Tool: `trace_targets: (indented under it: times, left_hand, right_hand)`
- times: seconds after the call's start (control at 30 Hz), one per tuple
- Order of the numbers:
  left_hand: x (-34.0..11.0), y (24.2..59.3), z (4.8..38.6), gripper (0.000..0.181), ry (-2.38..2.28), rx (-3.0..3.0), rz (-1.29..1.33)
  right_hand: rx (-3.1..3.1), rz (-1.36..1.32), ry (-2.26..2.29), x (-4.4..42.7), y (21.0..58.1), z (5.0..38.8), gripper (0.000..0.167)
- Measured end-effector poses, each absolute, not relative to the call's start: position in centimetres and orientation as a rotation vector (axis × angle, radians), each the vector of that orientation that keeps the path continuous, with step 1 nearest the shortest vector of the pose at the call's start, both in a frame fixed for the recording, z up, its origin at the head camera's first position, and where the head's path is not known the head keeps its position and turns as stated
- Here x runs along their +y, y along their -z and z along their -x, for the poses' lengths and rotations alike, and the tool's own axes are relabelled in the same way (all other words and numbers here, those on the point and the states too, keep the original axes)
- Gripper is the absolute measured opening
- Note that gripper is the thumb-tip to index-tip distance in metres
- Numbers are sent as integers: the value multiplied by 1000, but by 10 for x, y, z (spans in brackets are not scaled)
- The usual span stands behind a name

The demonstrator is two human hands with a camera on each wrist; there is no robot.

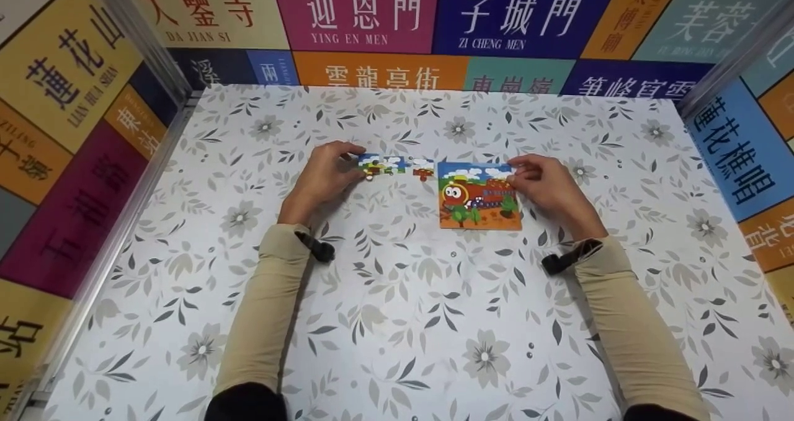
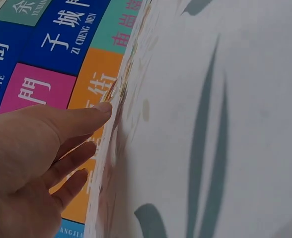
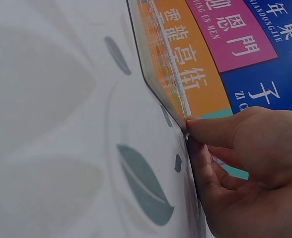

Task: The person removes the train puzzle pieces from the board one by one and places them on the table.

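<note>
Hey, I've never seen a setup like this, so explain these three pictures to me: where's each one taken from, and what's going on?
There's no machine here, just a person's two bare hands. The wide picture is taken from the head, looking forward and down. The two close-ups are taken from the wrists, one showing the left hand, the other the right hand. On the flower-patterned table are small jigsaw pieces, and to their right is a square cartoon train card. The right hand pinches the card's right edge. The left hand's fingers are at the pieces' left end; whether they grip anything is hard to tell.
</note>
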State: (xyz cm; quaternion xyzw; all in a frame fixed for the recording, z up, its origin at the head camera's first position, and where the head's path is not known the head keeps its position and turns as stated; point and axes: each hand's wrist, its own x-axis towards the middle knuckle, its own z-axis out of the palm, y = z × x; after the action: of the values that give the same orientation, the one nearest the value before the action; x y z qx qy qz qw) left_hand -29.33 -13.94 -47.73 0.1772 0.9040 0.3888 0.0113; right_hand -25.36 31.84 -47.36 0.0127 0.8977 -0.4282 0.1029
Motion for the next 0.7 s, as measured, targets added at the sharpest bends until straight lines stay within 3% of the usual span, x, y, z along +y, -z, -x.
trace_targets:
  times: [0.7]
  left_hand:
    - [-135,481,294,40,-1130,2827,-486]
  right_hand:
    - [2673,-17,1253,318,475,253,44]
